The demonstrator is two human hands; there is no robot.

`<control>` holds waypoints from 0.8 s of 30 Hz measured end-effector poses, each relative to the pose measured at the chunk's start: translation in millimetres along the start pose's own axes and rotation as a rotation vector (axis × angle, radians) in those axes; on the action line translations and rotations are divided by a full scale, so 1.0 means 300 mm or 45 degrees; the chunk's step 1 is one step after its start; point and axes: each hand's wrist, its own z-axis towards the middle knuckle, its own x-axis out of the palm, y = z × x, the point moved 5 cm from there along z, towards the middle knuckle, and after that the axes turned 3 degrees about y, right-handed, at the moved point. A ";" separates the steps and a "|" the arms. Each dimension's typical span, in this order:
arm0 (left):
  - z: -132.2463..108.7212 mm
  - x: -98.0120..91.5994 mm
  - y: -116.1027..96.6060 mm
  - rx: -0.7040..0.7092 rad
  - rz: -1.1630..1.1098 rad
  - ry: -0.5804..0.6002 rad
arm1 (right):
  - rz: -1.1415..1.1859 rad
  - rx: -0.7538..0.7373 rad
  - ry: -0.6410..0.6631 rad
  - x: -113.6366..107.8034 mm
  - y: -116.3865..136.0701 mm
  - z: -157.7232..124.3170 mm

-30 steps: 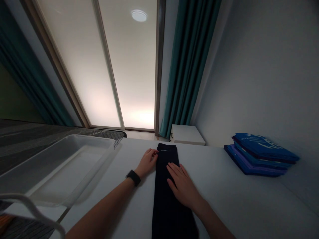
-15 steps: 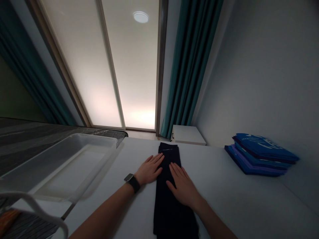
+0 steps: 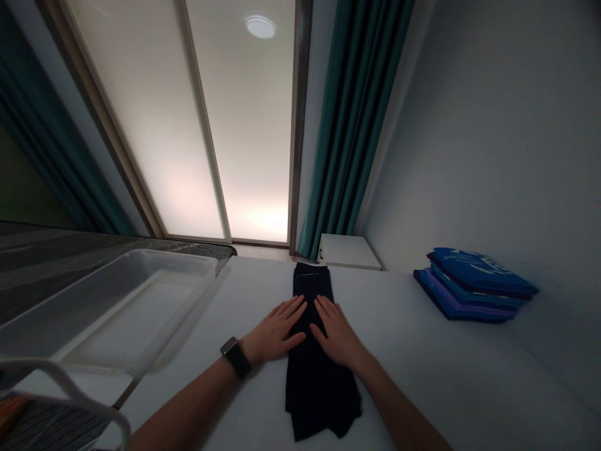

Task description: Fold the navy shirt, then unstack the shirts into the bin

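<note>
A dark garment [image 3: 312, 376], folded into a long narrow strip, lies lengthwise on the white table [image 3: 422, 369]. My left hand [image 3: 275, 329] rests flat with its fingers stretched out, the fingertips on the strip's left edge. A black watch sits on that wrist. My right hand [image 3: 335, 332] lies flat and open on the cloth beside it. Neither hand grips anything.
A clear plastic bin [image 3: 117, 313] stands at the left of the table. A stack of folded blue and purple clothes [image 3: 474, 285] lies at the right by the wall. A white rack edge [image 3: 70, 394] shows at bottom left. Teal curtains and a small white cabinet [image 3: 350, 250] stand behind.
My left hand left the strip's far corner and came back to lie flat beside the right hand. Both hands slid toward me along the cloth.
</note>
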 end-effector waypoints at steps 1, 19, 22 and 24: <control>-0.008 0.003 -0.010 0.019 0.015 0.003 | 0.003 -0.004 0.012 0.000 0.001 -0.009; 0.022 -0.010 0.026 0.062 0.032 0.036 | -0.076 -0.034 0.204 -0.018 0.052 -0.165; 0.063 -0.017 0.102 -0.059 -0.080 -0.103 | -0.076 -0.041 0.204 -0.022 0.045 -0.138; 0.094 -0.025 0.168 -0.182 -0.133 -0.236 | -0.072 -0.060 0.188 -0.023 0.042 -0.132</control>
